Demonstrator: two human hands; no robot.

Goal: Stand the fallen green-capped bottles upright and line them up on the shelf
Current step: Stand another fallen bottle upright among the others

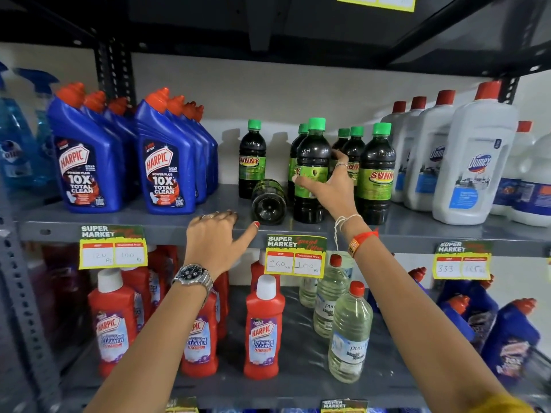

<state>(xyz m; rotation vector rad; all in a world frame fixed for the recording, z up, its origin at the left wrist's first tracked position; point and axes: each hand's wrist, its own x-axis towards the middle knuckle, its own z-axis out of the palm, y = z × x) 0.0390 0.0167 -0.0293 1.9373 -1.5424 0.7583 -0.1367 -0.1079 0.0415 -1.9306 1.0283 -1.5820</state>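
Nearest to you, your left hand (216,234) rests on the front lip of the grey shelf (167,217). The fingers curl over the edge, the thumb points right, and the hand holds nothing. A steel watch (193,277) sits on that wrist.

Just past the thumb, one fallen green-capped bottle (267,201) lies on its side. Its dark round base faces you and its neck points toward the back wall, so the cap is hidden. It is close beside an upright bottle on its right; whether they touch is unclear.

Your right hand (326,186) reaches further in, fingers spread around the label of the front upright bottle (310,171), steadying it in a loose grasp. The wrist wears a red band and white thread.

Behind and beside it stand more upright green-capped bottles (376,171), in two rough columns. One lone bottle (252,159) stands apart to the left, behind the fallen one.

These look like full plastic bottles of dark liquid: probably fairly heavy, stiff, smooth and ready to roll. The labelled middle likely offers the surest hold. Take the fallen one around its body, then tip the base down.
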